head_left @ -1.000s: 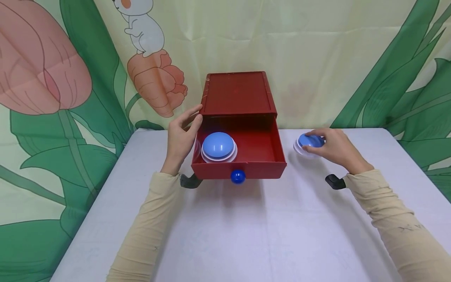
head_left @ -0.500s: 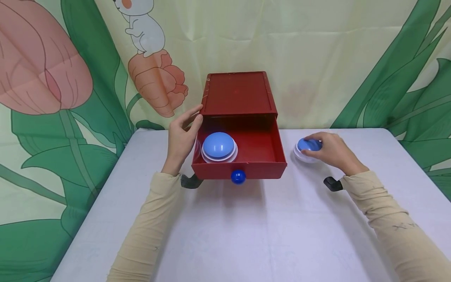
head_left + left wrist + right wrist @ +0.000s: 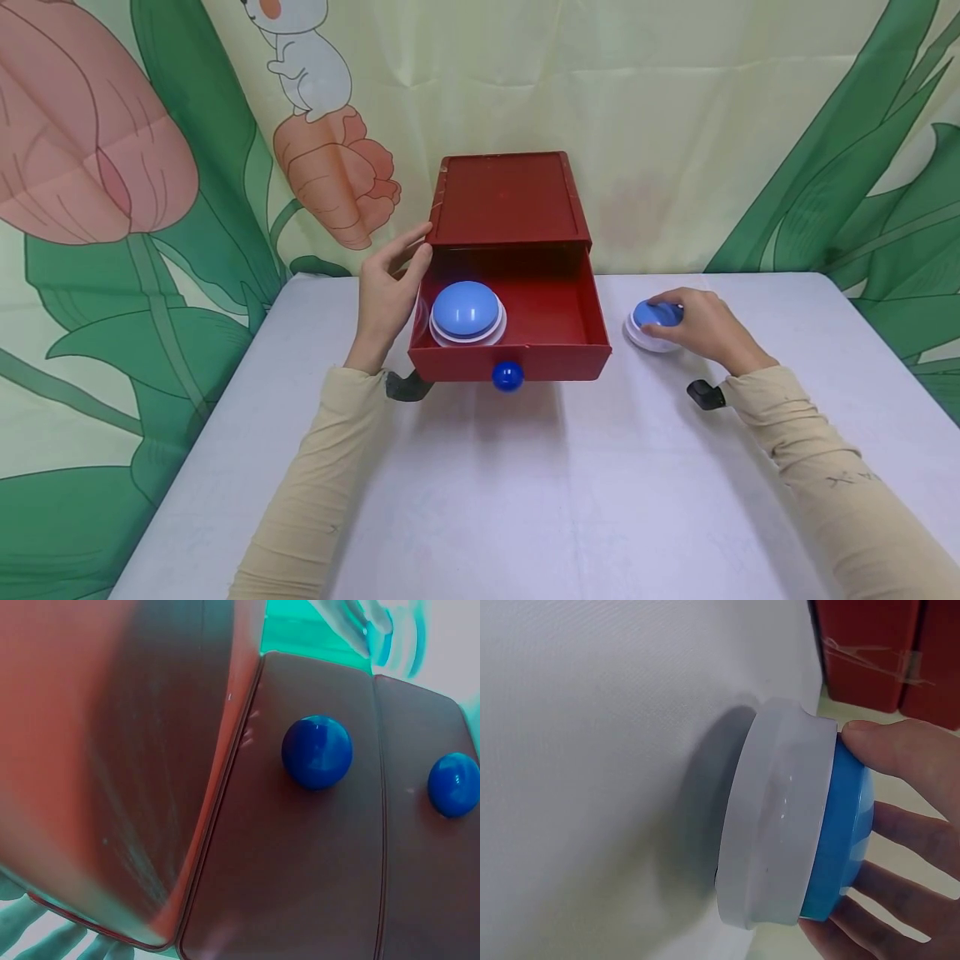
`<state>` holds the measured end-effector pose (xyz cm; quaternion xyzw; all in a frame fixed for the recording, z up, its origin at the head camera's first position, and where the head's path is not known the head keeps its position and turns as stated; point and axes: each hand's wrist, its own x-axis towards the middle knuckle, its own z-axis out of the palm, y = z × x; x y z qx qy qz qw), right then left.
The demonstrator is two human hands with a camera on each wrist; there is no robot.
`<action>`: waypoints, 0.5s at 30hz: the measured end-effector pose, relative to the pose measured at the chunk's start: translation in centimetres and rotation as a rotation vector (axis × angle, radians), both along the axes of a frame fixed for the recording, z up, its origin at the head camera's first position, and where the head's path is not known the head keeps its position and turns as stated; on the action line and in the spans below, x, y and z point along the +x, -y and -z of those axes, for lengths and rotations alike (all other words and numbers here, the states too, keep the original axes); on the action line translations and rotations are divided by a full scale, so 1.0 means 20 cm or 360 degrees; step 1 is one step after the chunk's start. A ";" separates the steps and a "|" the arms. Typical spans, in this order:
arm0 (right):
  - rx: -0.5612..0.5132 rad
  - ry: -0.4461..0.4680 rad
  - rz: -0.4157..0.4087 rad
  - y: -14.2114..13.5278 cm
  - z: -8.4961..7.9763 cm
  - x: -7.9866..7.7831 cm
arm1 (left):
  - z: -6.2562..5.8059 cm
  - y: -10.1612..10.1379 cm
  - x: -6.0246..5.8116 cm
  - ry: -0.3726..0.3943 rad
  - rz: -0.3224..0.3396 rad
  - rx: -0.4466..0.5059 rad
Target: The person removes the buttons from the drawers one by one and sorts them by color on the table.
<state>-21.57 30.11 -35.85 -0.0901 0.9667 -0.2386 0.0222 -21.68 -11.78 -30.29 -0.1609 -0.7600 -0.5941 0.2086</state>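
A red drawer cabinet [image 3: 510,200] stands at the back middle, its top drawer [image 3: 555,300] pulled out. Inside that drawer, on the left, sits a push button with a blue dome and white base [image 3: 465,310]. My left hand [image 3: 386,292] rests against the cabinet's left side, fingertips near the top edge. To the right, my right hand [image 3: 701,329] grips a second blue and white push button [image 3: 651,327], low over the table. In the right wrist view, the thumb and fingers [image 3: 900,825] are around its blue dome, the white base facing the tabletop.
A white-covered table [image 3: 487,492] lies under everything. Below the pulled-out drawer, the left wrist view shows two drawer fronts with blue knobs [image 3: 317,752]. Another blue knob [image 3: 507,376] sticks out from the pulled-out drawer. A printed curtain [image 3: 675,150] hangs close behind.
My right hand has moved slightly toward me with the push button. The left hand, the cabinet and the button in the drawer stay where they were.
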 end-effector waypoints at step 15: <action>0.0019 0.0008 -0.0020 -0.01 0.04 -0.01 | 0.00 0.00 0.00 -0.0011 -0.0008 0.0002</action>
